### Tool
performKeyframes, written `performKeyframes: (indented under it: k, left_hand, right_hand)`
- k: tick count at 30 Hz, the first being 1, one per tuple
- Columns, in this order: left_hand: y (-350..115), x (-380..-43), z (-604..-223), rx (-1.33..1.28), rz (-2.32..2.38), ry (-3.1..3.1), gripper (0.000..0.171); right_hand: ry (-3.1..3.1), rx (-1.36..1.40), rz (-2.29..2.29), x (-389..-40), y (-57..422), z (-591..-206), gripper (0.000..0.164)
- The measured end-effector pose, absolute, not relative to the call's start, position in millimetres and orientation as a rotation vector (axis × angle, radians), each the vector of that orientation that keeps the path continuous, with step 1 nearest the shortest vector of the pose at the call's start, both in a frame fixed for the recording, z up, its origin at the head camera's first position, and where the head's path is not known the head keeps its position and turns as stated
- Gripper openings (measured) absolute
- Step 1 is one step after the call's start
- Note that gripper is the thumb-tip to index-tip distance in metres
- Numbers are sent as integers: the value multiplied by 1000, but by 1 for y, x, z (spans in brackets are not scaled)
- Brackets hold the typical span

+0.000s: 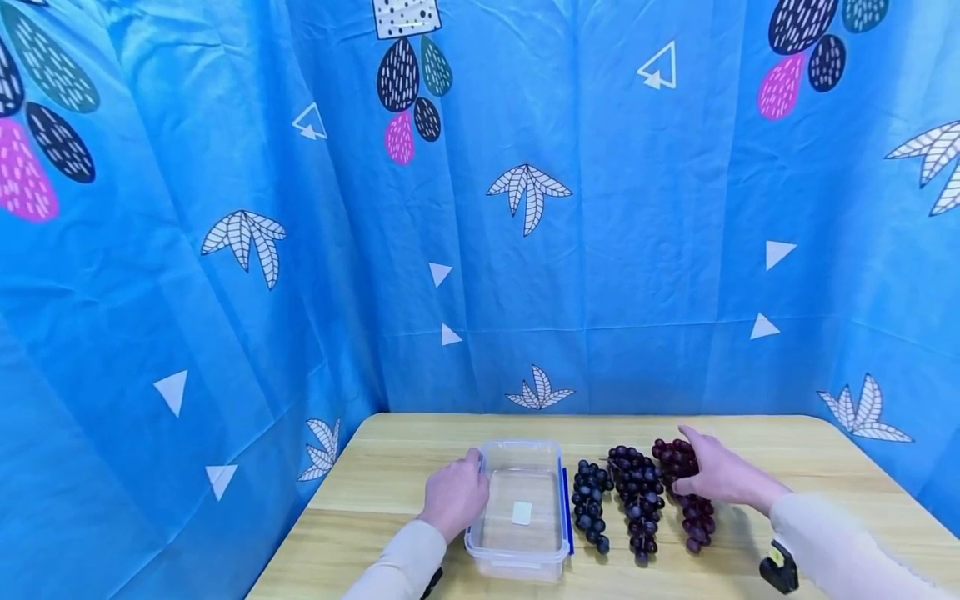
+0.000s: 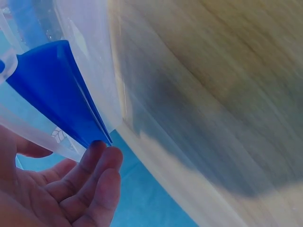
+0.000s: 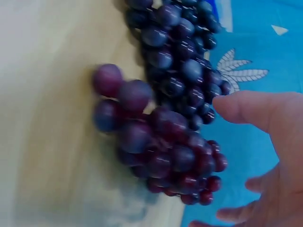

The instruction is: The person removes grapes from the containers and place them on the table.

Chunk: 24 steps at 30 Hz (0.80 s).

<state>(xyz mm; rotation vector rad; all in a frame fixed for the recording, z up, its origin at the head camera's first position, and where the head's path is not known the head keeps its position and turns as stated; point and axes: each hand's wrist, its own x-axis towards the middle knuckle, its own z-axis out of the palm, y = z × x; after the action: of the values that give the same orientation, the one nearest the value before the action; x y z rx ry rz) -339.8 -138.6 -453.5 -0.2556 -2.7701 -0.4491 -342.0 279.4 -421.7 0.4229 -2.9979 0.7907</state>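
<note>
A clear plastic food container [image 1: 517, 500] stands without a lid on the table, a small white label in its base. At its left wall is my left hand [image 1: 456, 493], gripping the rim, with fingertips at a blue side latch [image 2: 59, 90] in the left wrist view. Three bunches of grapes lie in a row right of it: a blue-black bunch [image 1: 591, 504], a dark purple bunch [image 1: 637, 500] and a red bunch [image 1: 697, 523]. Over the red bunch, my right hand [image 1: 723, 472] reaches with thumb and fingers spread apart; in the right wrist view the grapes are outside its fingers.
The light wooden table [image 1: 405, 450] has rounded far corners. A blue patterned curtain [image 1: 645, 250] hangs behind it and along both sides. Another blue latch [image 1: 567, 508] hangs down the container's right side, close to the nearest grapes.
</note>
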Motion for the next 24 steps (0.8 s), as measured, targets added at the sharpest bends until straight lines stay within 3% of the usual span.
performKeyframes:
  k: [4, 8, 19, 24]
  left_hand:
    - [-141, -342, -453, -248, -431, -2769, 32]
    - [-143, -342, -454, -251, -423, -2771, 35]
    - [-146, -343, -457, -254, -436, -2770, 36]
    - [-146, -341, -454, -252, -409, -2748, 34]
  right_hand:
    - [-2996, 338, 729, -333, 276, -433, 125]
    - [-2992, 308, 650, -329, 272, -447, 130]
    - [-3056, 318, 618, -326, 271, -452, 133]
    - [-3003, 342, 560, -322, 270, -444, 125]
